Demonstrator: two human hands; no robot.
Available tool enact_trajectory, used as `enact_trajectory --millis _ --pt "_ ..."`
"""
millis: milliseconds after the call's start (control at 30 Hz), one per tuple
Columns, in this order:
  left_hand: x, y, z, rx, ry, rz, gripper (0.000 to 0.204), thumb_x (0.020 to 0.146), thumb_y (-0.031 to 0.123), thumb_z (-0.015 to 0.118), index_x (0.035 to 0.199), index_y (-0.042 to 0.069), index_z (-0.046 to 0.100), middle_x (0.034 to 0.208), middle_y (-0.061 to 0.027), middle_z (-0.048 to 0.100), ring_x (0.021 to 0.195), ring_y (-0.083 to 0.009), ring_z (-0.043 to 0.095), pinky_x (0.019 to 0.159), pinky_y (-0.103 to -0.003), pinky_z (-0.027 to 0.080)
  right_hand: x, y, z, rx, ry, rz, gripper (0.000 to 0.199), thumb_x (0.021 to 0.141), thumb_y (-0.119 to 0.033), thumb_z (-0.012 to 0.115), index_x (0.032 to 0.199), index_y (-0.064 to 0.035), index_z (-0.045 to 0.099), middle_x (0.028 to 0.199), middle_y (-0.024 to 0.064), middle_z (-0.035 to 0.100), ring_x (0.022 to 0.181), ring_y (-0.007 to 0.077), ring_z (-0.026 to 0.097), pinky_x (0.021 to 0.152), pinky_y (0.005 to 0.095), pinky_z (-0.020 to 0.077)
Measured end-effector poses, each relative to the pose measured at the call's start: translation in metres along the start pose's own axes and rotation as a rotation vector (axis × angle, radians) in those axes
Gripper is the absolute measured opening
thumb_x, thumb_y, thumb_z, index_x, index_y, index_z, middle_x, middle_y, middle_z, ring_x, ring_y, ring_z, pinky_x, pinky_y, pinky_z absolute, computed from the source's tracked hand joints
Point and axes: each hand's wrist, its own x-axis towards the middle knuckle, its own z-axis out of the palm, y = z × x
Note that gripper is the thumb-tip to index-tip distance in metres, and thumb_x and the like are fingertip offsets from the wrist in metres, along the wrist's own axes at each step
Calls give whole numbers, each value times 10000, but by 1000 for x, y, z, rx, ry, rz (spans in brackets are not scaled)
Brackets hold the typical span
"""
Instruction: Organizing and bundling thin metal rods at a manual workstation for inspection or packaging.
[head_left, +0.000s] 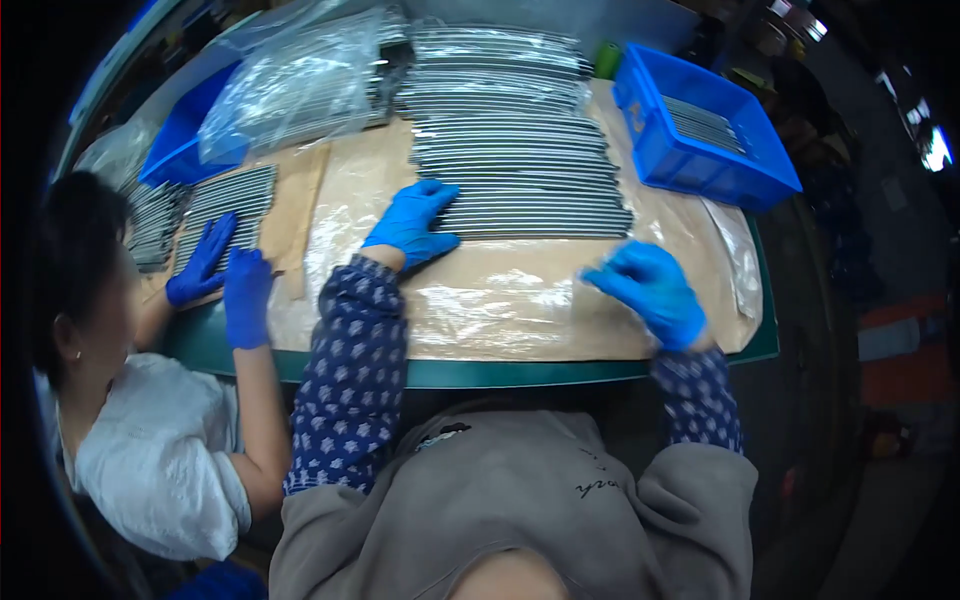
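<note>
A wide row of slim metal rods (520,190) lies side by side on the table, the near rods parallel to the front edge. My left hand (410,225), in a blue glove, rests at the left ends of the nearest rods with its fingers and thumb apart. Off the row's near right corner, my right hand (655,295), gloved too, hovers over the covering with fingertips drawn together. Whatever may be between those fingertips is too small and blurred to make out.
Brown paper under clear plastic (490,310) covers the green-edged table (480,374). At the back right stands a blue bin (680,180) holding rods. Plastic-wrapped rods (300,85) and another blue bin (190,130) are back left. A co-worker's gloved hands (225,275) touch other rods.
</note>
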Motion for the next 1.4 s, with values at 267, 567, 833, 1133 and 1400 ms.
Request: enact_trajectory --millis 267,567,833,1133,1400 --pt "12 6 -1 -81 -15 37 608 631 114 687 1199 88 472 1179 -159 451 1106 -300 431 920 -346 391 -311 145 -155 930 784 861 285 808 -281 535 990 -68 588 765 116 601 605 175 549 542 263 439" --pt "7 -28 14 -83 -48 28 620 682 6 615 1261 76 405 1287 -109 361 1160 -231 391 954 -314 354 -281 76 -138 1052 568 465 870 808 -660 164 1229 73 365 1194 231 462 982 314 549 791 369 480" --pt "4 -17 14 -287 -10 -66 621 680 7 606 1263 70 401 1290 -117 364 1179 -247 372 979 -326 321 -281 105 -140 678 596 497 620 843 -446 388 1229 39 399 1213 204 458 1034 295 522 882 391 411" --pt "-1 5 2 -12 91 55 626 640 164 657 1225 104 443 1243 -182 396 1147 -325 383 971 -362 328 -176 46 -100 -140 466 330 529 737 -40 592 1239 -34 425 1194 121 501 1096 232 478 947 328 338" --pt "9 18 -9 131 -26 10 676 596 234 658 1209 68 428 1157 -189 445 1062 -336 437 921 -367 373 41 36 14 -516 -39 -468 582 744 -200 590 1269 -66 376 1182 174 469 1015 315 478 863 386 401"
